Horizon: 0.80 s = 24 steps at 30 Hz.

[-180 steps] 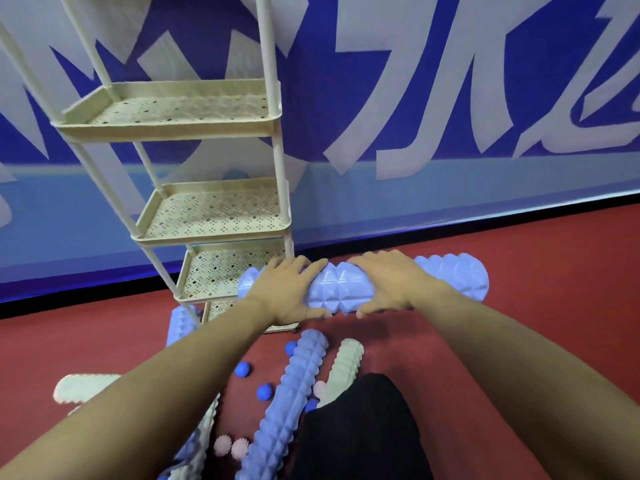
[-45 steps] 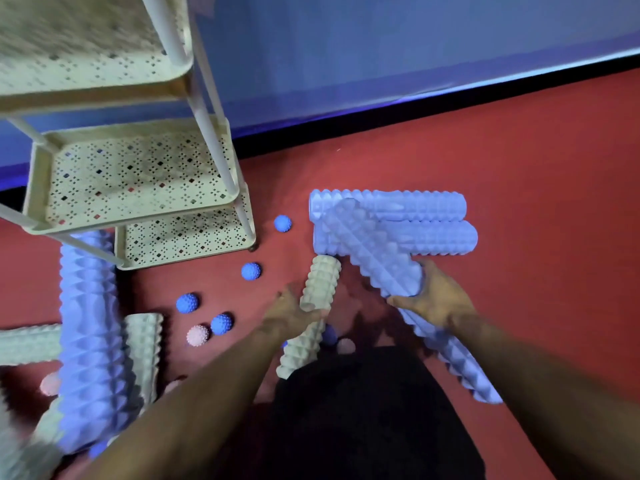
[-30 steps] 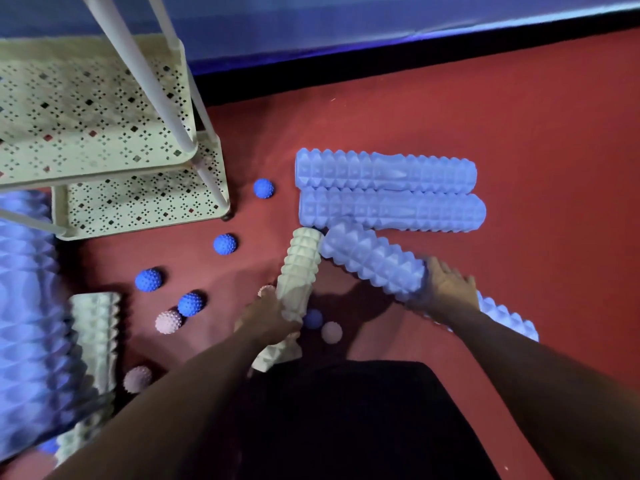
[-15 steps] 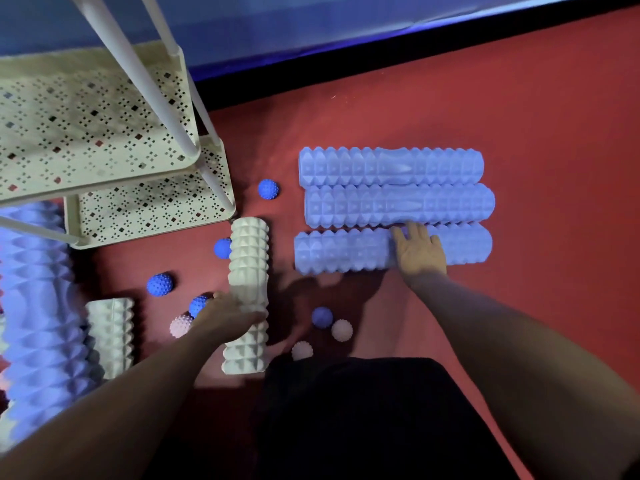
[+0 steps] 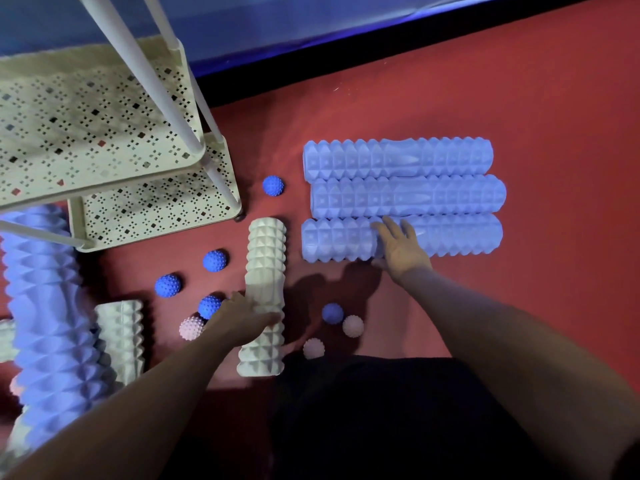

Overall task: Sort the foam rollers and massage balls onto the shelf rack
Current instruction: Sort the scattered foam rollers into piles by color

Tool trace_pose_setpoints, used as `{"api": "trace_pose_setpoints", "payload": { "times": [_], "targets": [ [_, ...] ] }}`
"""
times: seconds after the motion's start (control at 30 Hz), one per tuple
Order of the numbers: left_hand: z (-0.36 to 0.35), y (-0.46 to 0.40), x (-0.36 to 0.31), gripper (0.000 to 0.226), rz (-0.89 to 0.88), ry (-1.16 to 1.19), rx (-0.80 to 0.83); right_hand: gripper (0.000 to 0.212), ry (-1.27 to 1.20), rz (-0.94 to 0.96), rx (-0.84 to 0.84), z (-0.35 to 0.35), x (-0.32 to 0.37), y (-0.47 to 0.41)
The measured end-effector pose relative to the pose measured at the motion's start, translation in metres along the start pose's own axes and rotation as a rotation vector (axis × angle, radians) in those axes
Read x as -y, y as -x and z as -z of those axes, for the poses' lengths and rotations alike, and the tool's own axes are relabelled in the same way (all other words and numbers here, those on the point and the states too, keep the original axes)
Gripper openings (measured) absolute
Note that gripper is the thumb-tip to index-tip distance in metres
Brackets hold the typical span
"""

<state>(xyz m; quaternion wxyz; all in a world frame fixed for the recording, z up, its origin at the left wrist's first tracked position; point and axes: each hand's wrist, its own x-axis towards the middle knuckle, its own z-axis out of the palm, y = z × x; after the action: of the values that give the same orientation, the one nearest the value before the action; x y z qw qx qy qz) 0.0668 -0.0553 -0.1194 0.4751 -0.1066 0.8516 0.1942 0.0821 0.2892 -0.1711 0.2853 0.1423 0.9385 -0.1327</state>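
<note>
Three light-blue foam rollers now lie side by side on the red floor (image 5: 519, 81), touching along their lengths, to the right of the shelf rack (image 5: 104, 133). The right hand (image 5: 398, 249) rests on the nearest blue roller (image 5: 457, 239), fingers spread and nearly straight across its ridges, pressing it into line with the second blue roller (image 5: 408, 195) and the far blue roller (image 5: 398, 161). The left hand (image 5: 242, 317) holds the cream roller (image 5: 265, 289) near its lower third, fingers laid over its side; the roller lies on the floor pointing away from the person, just beside the blue row. A moment ago the nearest blue roller was lifted at an angle in the right hand and crossed the other two; it has since been set down parallel, and the cream roller has swung from a tilt to straight. In my judgement this is grouping by colour before loading; both visible rack shelves carry nothing. Blue massage balls (image 5: 214, 260) and pink massage balls (image 5: 352, 325) are scattered on the floor between the rack and the person. Another blue roller (image 5: 48, 306) and a short cream roller (image 5: 119, 336) lie at the left.
</note>
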Motion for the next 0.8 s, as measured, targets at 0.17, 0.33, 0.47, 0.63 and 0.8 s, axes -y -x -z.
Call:
{"api": "trace_pose_setpoints", "payload": {
  "times": [0.17,0.33,0.47,0.63,0.8],
  "targets": [
    [-0.002,-0.002,-0.001,0.094,-0.011,-0.034,-0.082,0.067,-0.099,-0.113,-0.048,-0.01,-0.008,-0.015],
    [-0.001,-0.006,-0.007,0.08,-0.054,-0.107,-0.167,0.07,-0.13,-0.064,-0.159,0.004,0.001,0.009],
    [-0.004,-0.016,-0.016,0.079,-0.036,-0.092,-0.27,0.037,-0.144,0.066,-0.437,-0.008,0.022,0.04],
    [-0.005,-0.022,-0.003,0.075,-0.117,-0.225,-0.425,0.053,-0.399,-0.145,0.174,-0.054,0.041,0.061],
    [0.004,-0.02,0.026,0.08,-0.107,-0.144,-0.43,0.093,-0.51,-0.198,0.336,-0.102,0.054,0.076]
  ]
}}
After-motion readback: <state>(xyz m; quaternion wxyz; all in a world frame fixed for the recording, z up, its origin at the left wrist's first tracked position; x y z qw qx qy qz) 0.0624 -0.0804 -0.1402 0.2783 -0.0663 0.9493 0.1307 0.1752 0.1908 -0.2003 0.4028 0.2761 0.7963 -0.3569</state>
